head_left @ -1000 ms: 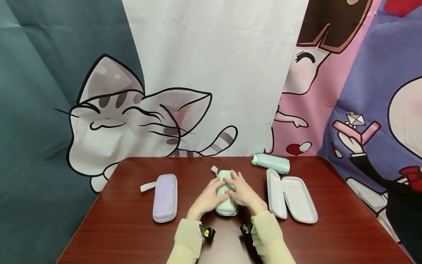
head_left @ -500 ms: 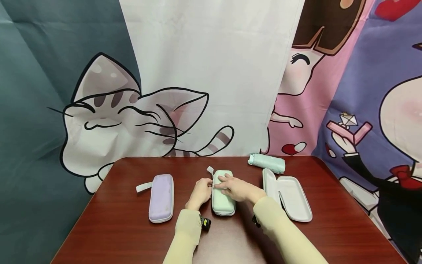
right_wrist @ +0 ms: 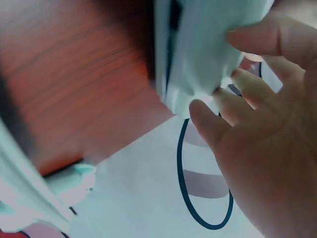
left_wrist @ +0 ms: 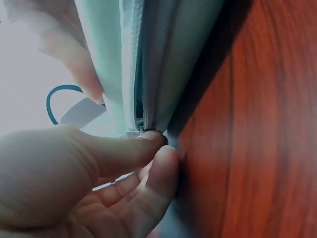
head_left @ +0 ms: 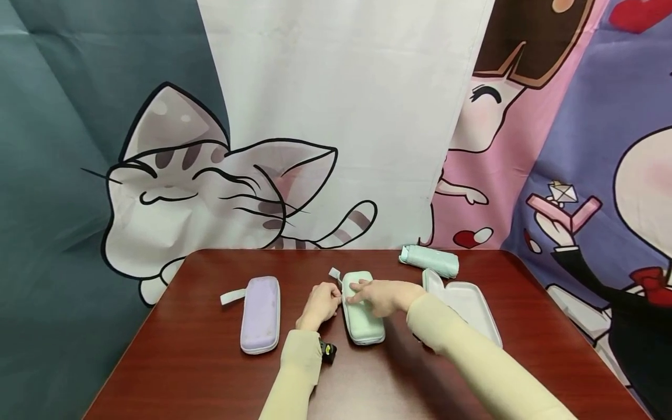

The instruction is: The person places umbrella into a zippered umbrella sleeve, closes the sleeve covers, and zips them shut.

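A mint-green zippered case lies upright on the table, its white wrist strap at the far left corner. My left hand is at the case's left side. In the left wrist view its thumb and forefinger pinch at the zipper slider, and the pull itself is mostly hidden by the fingers. A narrow gap shows between the zipper tapes beyond the slider. My right hand rests on top of the case with fingers extended; in the right wrist view its fingertips touch the green shell.
To the left lies a closed lilac case with a white strap. An opened white case sits at the right, partly behind my right sleeve. A rolled mint-green bundle lies near the table's back edge.
My left hand has gone from the case's top to its left side and pinches at the zipper. My right hand has swung across the top. The case has turned slightly.
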### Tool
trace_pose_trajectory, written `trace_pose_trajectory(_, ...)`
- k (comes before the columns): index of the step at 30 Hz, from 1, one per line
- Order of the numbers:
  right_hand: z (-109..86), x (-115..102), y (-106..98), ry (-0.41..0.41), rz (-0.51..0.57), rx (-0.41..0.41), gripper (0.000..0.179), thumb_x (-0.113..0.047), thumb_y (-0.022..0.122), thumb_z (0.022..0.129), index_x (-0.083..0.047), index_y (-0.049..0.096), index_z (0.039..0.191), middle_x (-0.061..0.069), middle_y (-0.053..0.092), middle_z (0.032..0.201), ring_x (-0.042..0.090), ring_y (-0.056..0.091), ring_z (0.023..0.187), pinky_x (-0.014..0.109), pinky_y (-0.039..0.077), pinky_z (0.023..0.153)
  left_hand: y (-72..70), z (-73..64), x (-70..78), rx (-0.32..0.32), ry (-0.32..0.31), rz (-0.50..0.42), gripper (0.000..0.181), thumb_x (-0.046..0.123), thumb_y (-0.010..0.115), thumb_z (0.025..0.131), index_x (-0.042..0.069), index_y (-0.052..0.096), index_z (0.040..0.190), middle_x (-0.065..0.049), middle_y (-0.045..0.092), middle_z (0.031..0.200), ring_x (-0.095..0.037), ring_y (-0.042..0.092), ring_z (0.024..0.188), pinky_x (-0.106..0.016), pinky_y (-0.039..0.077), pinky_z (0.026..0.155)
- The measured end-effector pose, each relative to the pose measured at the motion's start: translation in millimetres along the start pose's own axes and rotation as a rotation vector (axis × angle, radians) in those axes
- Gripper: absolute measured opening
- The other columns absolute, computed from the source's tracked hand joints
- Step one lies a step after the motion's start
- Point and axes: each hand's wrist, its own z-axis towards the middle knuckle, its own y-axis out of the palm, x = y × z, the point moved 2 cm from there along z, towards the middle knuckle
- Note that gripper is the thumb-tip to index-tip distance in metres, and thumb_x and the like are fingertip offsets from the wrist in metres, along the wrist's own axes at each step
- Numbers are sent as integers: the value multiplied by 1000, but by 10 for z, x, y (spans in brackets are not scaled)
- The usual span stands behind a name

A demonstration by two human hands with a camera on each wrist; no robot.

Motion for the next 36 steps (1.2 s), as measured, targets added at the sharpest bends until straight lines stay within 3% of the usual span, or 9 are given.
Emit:
trace_pose_trajectory(3,-25,30,24,0,-64,-5,79,10,74,73,-28,55,140,2,32,156,27,25,144,38,42,100,9,-11,20,-6,-2,-5,9,1,66,90,3,66,81,-1,58,57,-10,57,45,-26,47,51)
trace_pose_trajectory(8,-42,67,101,-14,-167,30,86,12,73,74,-34,49,143,-2,31,157,25,25,144,32,50,84,11,-40,29,-18,-26,-2,10,3,65,92,4,65,82,-2,58,59,-11,57,46,-27,47,51)
trace_pose_trajectory(14,-54,114,171,-87,-286,115,82,3,80,73,-30,50,142,4,37,154,31,33,140,46,41,101,7,-91,23,-46,4,0,12,3,63,93,4,63,81,-4,59,57,-12,58,46,-27,46,52)
trace_pose_trajectory(21,-65,118,197,-126,-298,167,81,-3,84,71,-26,51,140,9,41,151,34,38,137,51,39,102,-41,-165,22,-77,19,5,13,1,62,92,4,62,80,0,54,53,-12,58,44,-26,46,55)
trace_pose_trajectory(29,-43,84,176,-88,-325,182,82,-11,87,70,-28,51,141,6,41,151,30,39,137,50,38,103,-77,-263,46,-101,33,2,13,1,63,92,5,60,80,0,54,54,-14,60,46,-26,45,52)
trace_pose_trajectory(36,-58,97,205,-75,-267,185,87,-14,91,64,-28,51,141,7,43,150,29,40,137,53,36,103,-40,-380,47,-119,43,-7,15,2,63,93,7,60,79,1,54,54,-15,60,46,-26,45,50)
